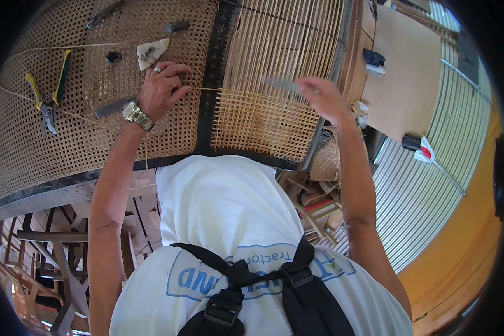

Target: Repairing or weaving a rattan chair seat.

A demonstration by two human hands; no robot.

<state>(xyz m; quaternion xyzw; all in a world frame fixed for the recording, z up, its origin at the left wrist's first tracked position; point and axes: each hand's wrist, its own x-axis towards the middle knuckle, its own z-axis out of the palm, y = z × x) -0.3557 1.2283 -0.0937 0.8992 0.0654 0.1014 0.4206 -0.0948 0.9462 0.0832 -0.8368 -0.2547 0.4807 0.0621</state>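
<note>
My left hand [161,92], with a ring and a wristwatch [138,115], rests on the finished woven cane [173,126]. Its thumb and a finger close on the end of a thin cane strand [207,89], which crosses the dark frame bar [210,73] to the right-hand panel. That panel has open lengthwise strands [280,33] at its far part and tight weave [257,123] nearer me. Above it, my right hand [323,101], smeared by motion, grips a flat grey blade-like strip [280,84].
Yellow-handled pruning shears [49,101], a dark flat blade [113,107], a whitish lump [152,53] and small dark pieces [177,26] lie on the left cane. A wooden board [403,67] stands right. Wooden chair frames [56,263] crowd below left; corrugated sheet [431,179] lies right.
</note>
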